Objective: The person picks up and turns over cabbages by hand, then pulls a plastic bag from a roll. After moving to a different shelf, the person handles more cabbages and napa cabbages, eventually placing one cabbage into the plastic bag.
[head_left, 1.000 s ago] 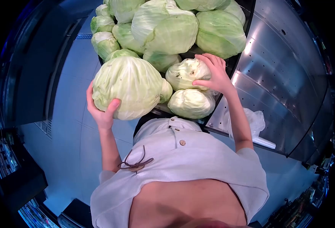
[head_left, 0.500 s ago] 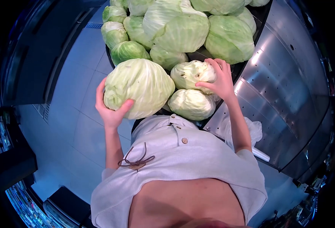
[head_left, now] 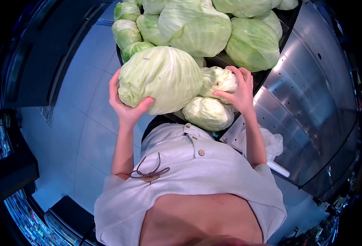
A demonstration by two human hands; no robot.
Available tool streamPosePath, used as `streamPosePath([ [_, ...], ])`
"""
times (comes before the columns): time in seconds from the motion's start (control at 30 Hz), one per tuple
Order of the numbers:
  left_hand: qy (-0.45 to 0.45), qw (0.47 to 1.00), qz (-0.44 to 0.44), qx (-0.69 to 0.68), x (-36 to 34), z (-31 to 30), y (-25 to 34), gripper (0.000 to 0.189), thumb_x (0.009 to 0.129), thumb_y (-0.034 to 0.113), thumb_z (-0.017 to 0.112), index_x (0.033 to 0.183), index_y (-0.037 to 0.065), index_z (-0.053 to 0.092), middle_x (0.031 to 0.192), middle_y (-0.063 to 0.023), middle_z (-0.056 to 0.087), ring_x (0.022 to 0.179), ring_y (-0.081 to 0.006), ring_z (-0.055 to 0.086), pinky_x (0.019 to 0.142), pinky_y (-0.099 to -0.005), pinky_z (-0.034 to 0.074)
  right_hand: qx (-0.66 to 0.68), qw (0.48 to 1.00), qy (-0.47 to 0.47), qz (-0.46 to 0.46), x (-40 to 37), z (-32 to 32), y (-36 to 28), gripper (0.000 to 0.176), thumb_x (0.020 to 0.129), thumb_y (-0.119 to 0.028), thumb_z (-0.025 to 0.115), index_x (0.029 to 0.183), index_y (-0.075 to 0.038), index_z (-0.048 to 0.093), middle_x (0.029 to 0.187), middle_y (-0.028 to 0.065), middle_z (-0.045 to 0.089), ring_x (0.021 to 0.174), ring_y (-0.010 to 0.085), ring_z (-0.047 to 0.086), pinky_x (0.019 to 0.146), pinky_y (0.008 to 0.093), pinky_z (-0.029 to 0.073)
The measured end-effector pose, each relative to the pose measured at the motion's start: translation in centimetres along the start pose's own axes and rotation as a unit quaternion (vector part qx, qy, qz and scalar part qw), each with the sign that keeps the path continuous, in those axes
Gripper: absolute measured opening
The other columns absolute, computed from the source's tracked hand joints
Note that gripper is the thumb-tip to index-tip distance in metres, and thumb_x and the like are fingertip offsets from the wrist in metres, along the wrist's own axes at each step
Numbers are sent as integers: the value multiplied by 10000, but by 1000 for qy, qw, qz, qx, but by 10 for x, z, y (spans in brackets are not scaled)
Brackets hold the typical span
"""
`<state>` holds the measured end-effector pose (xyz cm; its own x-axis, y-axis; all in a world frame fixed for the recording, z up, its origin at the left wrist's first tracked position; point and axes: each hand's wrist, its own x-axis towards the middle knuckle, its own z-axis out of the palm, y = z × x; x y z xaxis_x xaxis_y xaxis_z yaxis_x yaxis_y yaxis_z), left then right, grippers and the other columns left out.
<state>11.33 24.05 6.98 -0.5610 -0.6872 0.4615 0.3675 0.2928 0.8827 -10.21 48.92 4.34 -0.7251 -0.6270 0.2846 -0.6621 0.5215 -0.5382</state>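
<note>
Left hand [head_left: 127, 104] is spread wide around the left side of the large cabbage [head_left: 160, 80], just above the middle of the frame, thumb across the near face and fingertips tucked out of sight; right hand [head_left: 229, 88] is curved round the right side of the spotted cabbage [head_left: 218, 80], near the centre, thumb on the near side and fingers at the far edge, and how firmly it presses, I cannot tell; the large cabbage overlaps the spotted one in view, so whether they touch is hidden; just below the spotted one sits a pale cabbage [head_left: 208, 113], close to the waist of the light shirt [head_left: 197, 172]; across the top of the frame we have a heap of green cabbages [head_left: 253, 44], big ones to the right and smaller ones at upper left, with the dark stand [head_left: 289, 26] showing at their right edge; over on the right runs a perforated metal surface [head_left: 312, 94], and at its lower left lie a crumpled clear bag [head_left: 272, 143] and a white roll [head_left: 278, 169]; pale tiled floor [head_left: 90, 123] fills the left.
</note>
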Motion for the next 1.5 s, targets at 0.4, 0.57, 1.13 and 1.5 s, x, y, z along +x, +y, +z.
streamPosePath([
  [0.4,-194,973,125,-3,66,158,-34,867,602,239,909,1332,29,491,1235,-104,580,1133,-210,561,983,-353,450,376,914,151,23,-11,28,26,930,868,-574,626,1449,-5,175,1334,218,465,1238,270,466,1073,377,310],
  [0.57,-204,938,232,155,88,170,-29,785,588,251,910,1263,27,577,1113,-115,618,1079,-229,575,946,-358,466,407,877,234,103,-6,37,34,817,949,-584,474,1453,-12,181,1280,185,491,1189,243,474,1040,354,328],
  [1.13,-237,942,194,138,79,178,-38,745,742,239,822,1367,46,466,1304,-157,536,1205,-308,506,1019,-385,406,361,869,299,156,9,19,8,776,872,-417,686,1368,28,289,1330,208,417,1210,282,432,1041,396,333],
  [1.5,-282,936,183,103,93,170,-29,642,775,210,787,1337,47,523,1293,-161,564,1182,-314,524,1004,-388,415,331,837,389,196,15,28,-36,745,912,-442,611,1382,14,256,1317,238,417,1214,309,432,1038,417,326],
])
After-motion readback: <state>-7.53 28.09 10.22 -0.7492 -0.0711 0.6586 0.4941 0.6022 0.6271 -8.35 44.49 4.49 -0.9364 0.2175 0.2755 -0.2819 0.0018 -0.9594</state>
